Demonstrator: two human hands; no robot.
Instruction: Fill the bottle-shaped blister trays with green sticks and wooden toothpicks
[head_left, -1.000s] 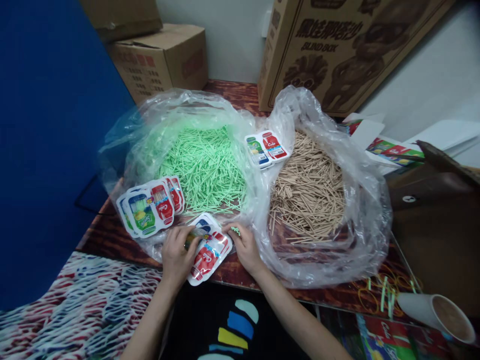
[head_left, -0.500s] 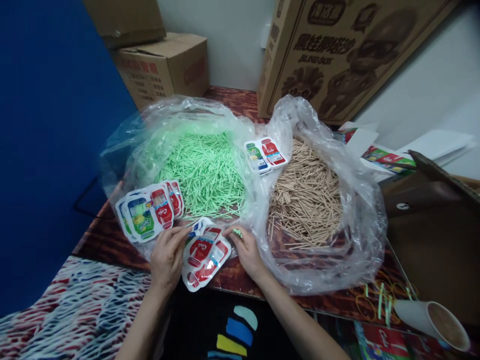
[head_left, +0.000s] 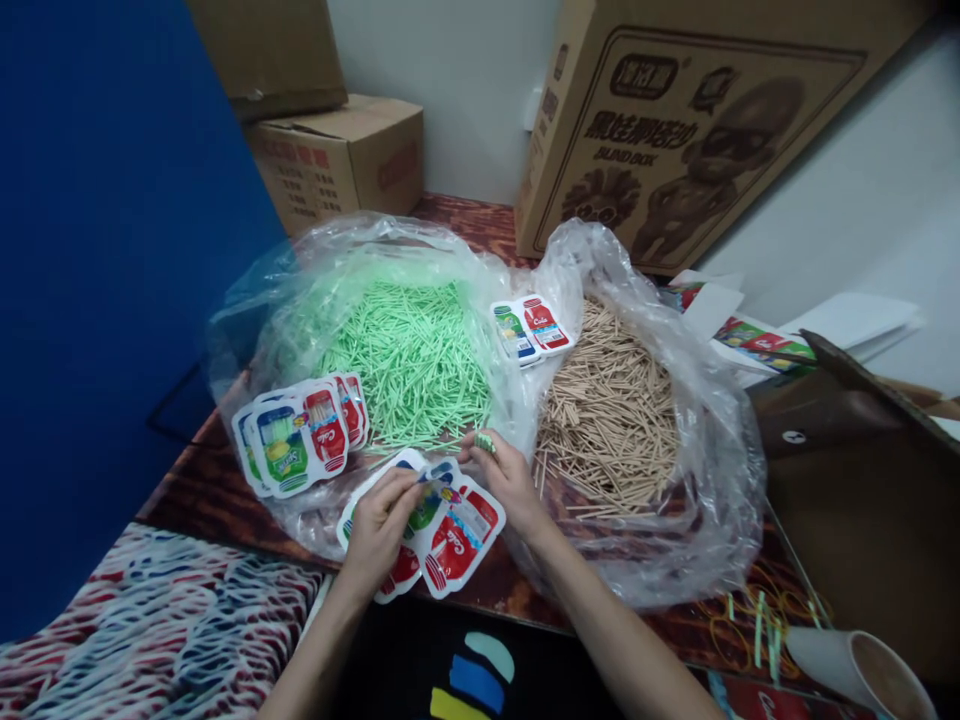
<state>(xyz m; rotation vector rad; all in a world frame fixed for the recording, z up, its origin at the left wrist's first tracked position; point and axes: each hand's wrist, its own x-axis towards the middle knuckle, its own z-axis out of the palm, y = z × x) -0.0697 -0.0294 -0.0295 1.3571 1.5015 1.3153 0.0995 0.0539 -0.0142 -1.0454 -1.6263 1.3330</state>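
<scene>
My left hand (head_left: 386, 525) pinches the top edge of a bottle-shaped packet (head_left: 465, 535) with a green and a red Cola half. Under it lies another such packet (head_left: 400, 577), partly covered. My right hand (head_left: 514, 485) is closed round a small bundle of light green sticks (head_left: 485, 441), beside the packet's upper right. Behind my hands, a heap of green sticks (head_left: 412, 360) lies in an open clear plastic bag (head_left: 277, 320). To its right is a heap of brown sticks (head_left: 611, 410) in a second clear bag (head_left: 720, 480).
Filled packets (head_left: 285, 450) overlap at the left; two or so more packets (head_left: 532, 330) lie between the bags. Cardboard boxes (head_left: 390, 150) and a large carton (head_left: 660, 140) stand behind. At the lower right are a paper cup (head_left: 817, 655) on its side, rubber bands and loose sticks.
My left hand has moved right and down, and the packet it holds has turned so its Cola half faces up. My right hand, still with the green sticks, has shifted slightly toward it.
</scene>
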